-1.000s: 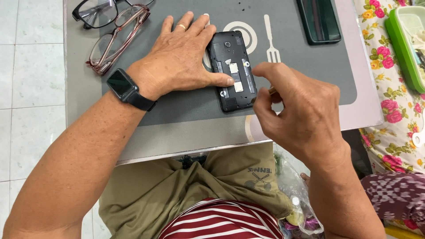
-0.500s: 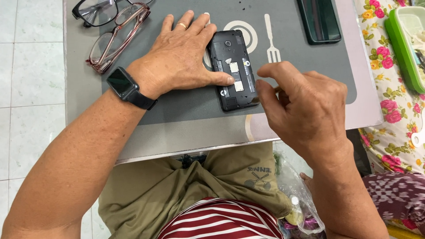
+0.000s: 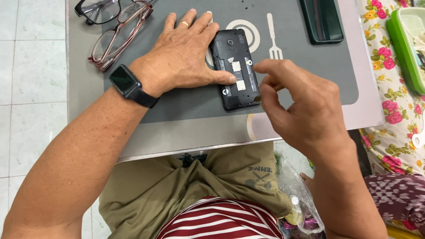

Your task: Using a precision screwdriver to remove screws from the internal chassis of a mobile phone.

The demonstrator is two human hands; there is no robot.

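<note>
Phone, black, back cover off, lying face down on the grey placemat that covers the worktop; we take the phone as our landmark. Its open back shows small pale card slots and a camera lens at the far end.

Left hand: spread flat on the mat just left of the phone, thumb tip pressed against the phone's left edge, apparently to keep it from sliding. It grasps nothing. A ring sits on one finger; a dark smartwatch is on that wrist.

Right hand: raised just right of the phone's near corner, fingers curled and pinched together close to that corner. Whether it grips a small part or tool we cannot tell; the fingertips hide it.

Two pairs of spectacles: well left of the phone, at the mat's far corner.

Second dark phone: far right of our landmark, lying flat.

Green tray: further right, on a floral cloth.
</note>
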